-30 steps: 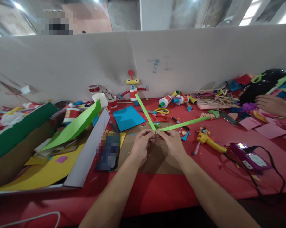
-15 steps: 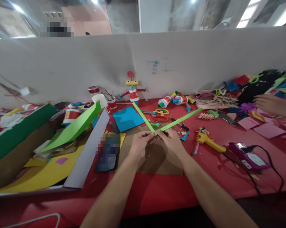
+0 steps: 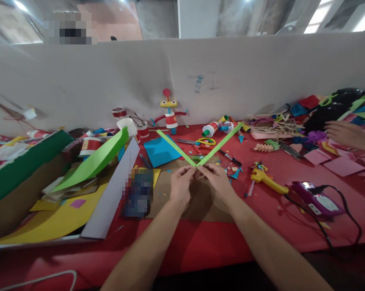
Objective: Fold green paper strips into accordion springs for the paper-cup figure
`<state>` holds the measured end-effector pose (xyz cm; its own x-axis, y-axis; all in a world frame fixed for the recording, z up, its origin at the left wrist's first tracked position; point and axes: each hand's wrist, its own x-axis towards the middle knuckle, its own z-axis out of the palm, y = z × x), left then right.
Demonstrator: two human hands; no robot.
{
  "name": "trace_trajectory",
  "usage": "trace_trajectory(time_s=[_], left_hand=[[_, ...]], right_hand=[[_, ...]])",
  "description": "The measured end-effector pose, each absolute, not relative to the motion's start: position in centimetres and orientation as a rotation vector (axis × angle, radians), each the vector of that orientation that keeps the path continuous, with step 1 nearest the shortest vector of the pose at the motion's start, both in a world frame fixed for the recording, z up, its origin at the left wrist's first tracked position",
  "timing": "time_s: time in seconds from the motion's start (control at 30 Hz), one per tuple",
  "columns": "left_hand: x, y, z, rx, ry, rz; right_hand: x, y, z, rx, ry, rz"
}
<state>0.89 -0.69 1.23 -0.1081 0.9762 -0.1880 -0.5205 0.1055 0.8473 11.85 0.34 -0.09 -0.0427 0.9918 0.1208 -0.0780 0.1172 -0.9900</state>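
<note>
Two light green paper strips [image 3: 216, 148] meet in a V, their lower ends together between my fingertips. My left hand [image 3: 182, 182] pinches the joint from the left. Closed on the same joint from the right is my right hand [image 3: 215, 178]. The fingers hide how the strips overlap. Both hands are above a brown cardboard sheet [image 3: 197, 206]. Just beyond them lie a small green folded paper spring [image 3: 197, 159], yellow-handled scissors [image 3: 205, 141] and a dark-handled cutter [image 3: 231, 158]. A blue paper square [image 3: 161, 151] lies to the left, partly behind one strip.
On the right are a yellow glue gun [image 3: 269, 182] and a purple power box [image 3: 317, 199] with a black cable. A box [image 3: 112, 198] of coloured paper fills the left. A paper-cup robot figure [image 3: 171, 119] stands at the back wall. Another person's hand [image 3: 341, 131] reaches in at far right.
The strips have turned: the left one leans farther left, and the right one now points more steeply upward. Both hands still pinch the joint.
</note>
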Motion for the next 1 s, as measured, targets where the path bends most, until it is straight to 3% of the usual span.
trace_trajectory(time_s=[0.33, 0.57, 1.0], left_hand=[[0.6, -0.8, 1.4, 0.652, 0.942, 1.310], [1.2, -0.7, 0.8, 0.621, 0.951, 1.465], [-0.2, -0.1, 1.0, 0.716, 0.919, 1.304]], right_hand=[[12.5, 0.5, 0.0, -1.142, -1.362, 1.012], [11.8, 0.2, -0.2, -1.096, -1.241, 1.114], [11.9, 0.3, 0.5, -1.049, -0.939, 1.382]])
